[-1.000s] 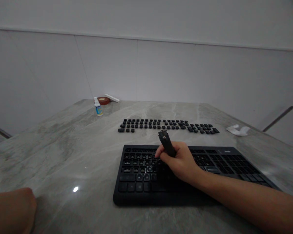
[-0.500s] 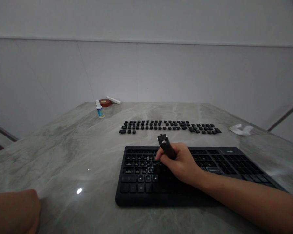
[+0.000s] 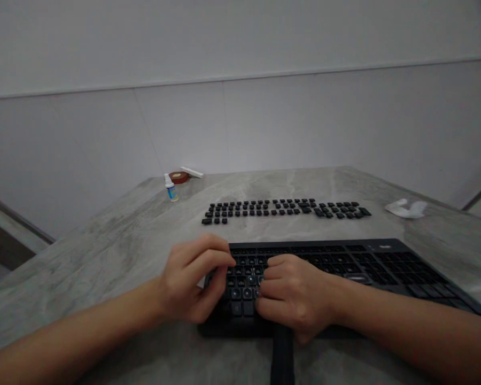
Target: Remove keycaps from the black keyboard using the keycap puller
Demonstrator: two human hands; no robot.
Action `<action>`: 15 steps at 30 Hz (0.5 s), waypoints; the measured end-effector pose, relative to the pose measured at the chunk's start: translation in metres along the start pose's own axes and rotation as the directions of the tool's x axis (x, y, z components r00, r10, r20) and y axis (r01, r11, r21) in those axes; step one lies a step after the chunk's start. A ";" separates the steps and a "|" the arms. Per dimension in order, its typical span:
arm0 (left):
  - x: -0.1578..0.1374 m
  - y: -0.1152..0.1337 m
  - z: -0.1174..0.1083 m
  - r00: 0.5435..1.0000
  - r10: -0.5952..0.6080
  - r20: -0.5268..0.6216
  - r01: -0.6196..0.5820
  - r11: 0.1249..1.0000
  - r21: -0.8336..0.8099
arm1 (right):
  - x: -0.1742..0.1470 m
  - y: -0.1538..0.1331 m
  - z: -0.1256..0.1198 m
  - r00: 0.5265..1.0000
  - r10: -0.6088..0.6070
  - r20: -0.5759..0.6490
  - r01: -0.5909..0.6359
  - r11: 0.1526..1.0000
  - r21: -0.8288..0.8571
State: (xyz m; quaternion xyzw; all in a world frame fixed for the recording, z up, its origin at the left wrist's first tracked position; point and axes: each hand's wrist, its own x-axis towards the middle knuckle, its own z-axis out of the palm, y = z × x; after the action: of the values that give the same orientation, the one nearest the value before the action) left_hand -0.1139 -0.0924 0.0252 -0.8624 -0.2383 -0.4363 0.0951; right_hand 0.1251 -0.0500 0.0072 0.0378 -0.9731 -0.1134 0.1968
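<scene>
A black keyboard (image 3: 344, 246) lies on the marble-patterned table, with many of its key places bare and some keycaps still on along the lower left. My right hand (image 3: 296, 294) is closed in a fist over its middle, wrapped round a black-handled keycap puller (image 3: 282, 355). The handle sticks out toward me past the keyboard's front edge; the working end is hidden under my fingers. Over the keyboard's left end, my left hand (image 3: 196, 278) has its fingers curled and thumb tip near the index finger. Whatever lies between those tips is hidden.
Behind the keyboard, loose black keycaps (image 3: 260, 208) stand in rows. A white spray bottle (image 3: 171, 189), a reddish-brown box (image 3: 179, 177) and a white strip (image 3: 192, 171) are at the far left. Crumpled white tissue (image 3: 406, 208) lies at the right.
My left hand has come from the lower left onto the keyboard's left end. My right hand has turned over, so the puller's handle now points toward me. The view has tilted slightly.
</scene>
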 end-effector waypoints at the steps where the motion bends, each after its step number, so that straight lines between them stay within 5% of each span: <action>1: -0.002 -0.003 0.004 0.999 0.011 0.047 -0.010 1.000 -0.030 | 0.000 0.000 -0.001 1.000 -0.006 0.000 0.006 1.000 -0.013; 10: -0.006 -0.026 0.027 0.981 -0.072 0.182 0.126 0.946 -0.300 | 0.001 0.003 0.000 0.986 0.166 0.031 -0.169 0.975 0.147; 15: -0.004 -0.025 0.025 0.975 0.048 0.216 0.035 0.930 -0.367 | 0.002 0.004 0.002 0.872 0.474 0.122 -0.471 0.746 0.471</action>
State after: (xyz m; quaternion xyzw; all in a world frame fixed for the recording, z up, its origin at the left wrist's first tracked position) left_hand -0.1103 -0.0629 0.0064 -0.9089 -0.1583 -0.3741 -0.0940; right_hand 0.1223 -0.0457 0.0076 -0.1609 -0.9468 0.1883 0.2054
